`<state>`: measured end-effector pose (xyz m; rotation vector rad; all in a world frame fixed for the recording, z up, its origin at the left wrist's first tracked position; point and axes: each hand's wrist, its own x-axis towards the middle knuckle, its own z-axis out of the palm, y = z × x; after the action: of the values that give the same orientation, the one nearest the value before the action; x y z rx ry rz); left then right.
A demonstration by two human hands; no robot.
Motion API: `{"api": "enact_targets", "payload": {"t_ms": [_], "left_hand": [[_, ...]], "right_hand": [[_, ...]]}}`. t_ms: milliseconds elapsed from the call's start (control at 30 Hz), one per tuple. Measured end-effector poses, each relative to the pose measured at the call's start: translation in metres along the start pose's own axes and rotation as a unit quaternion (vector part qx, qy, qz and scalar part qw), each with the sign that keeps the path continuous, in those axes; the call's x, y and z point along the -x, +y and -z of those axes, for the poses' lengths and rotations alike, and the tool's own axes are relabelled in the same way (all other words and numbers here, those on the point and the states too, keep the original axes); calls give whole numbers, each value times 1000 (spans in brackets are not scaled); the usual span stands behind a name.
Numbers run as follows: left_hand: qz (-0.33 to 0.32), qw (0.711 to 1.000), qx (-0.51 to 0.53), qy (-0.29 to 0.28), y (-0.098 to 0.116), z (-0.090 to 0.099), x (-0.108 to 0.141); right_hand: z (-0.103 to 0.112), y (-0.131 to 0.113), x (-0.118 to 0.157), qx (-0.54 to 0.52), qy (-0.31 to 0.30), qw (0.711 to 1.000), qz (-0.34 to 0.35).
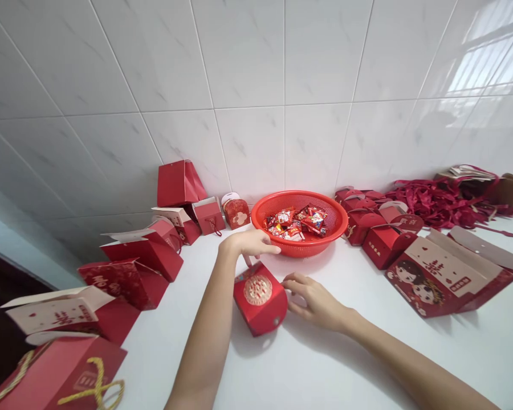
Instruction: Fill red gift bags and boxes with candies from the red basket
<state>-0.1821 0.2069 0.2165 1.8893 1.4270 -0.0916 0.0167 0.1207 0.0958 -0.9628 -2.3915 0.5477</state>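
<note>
Nearest to us, at the lower left, we see a large red paper carton with a twisted gold rope handle (74, 373), standing on a smooth white tabletop (154, 353). From it, a row of red and cream cardboard boxes (64, 313) runs along the left side toward the wall. At the centre we note a small red card box with a round gold emblem (257, 290), set at an angle between the two hands. The right hand (312, 302) lies at its right side — thumb and bent fingers apart, fingertips beside the edge. The left hand (254, 242) reaches over its far edge, one finger extended rightward; we cannot tell whether the lower fingers grip it. To the right stands a cream and dark red cardboard box printed with cartoon figures (431, 279). Farther back we find a round, perforated red plastic basket (303, 249) holding shiny wrapped sweets (293, 230); to its right sit several small red card boxes (382, 242) and a heap of crimson fabric straps (436, 202). Beyond everything we see a wall of pale, grey-veined tiles (248, 57)
</note>
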Motion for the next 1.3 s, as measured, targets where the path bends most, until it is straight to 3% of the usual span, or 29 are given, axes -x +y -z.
{"api": "enact_targets", "payload": {"t_ms": [200,300,400,500,633,767,867,1000,1300], "left_hand": [[-88,993,-12,-82,17,-13,-5],[-169,980,-49,-94,26,-19,-6],[-263,961,-55,-59,36,-23,-4],[-318,948,6,15,42,-25,7],[-342,935,62,78,46,-32,21],[-362,926,31,106,42,-44,20],[-358,923,-5,140,35,-50,9],[-353,920,23,167,29,-53,-2],[-337,921,61,187,20,-50,-10]], "right_hand": [[-9,-7,0,-62,63,996,33],[-8,-14,0,-70,93,990,77],[-3,-18,-1,-89,144,983,74],[5,-11,-3,-127,217,968,-15],[22,7,-5,-170,221,948,-151],[36,19,-2,-162,218,939,-208],[38,22,-1,-162,222,941,-199],[35,23,0,-168,230,943,-173],[36,14,7,-111,286,951,-45]]}}
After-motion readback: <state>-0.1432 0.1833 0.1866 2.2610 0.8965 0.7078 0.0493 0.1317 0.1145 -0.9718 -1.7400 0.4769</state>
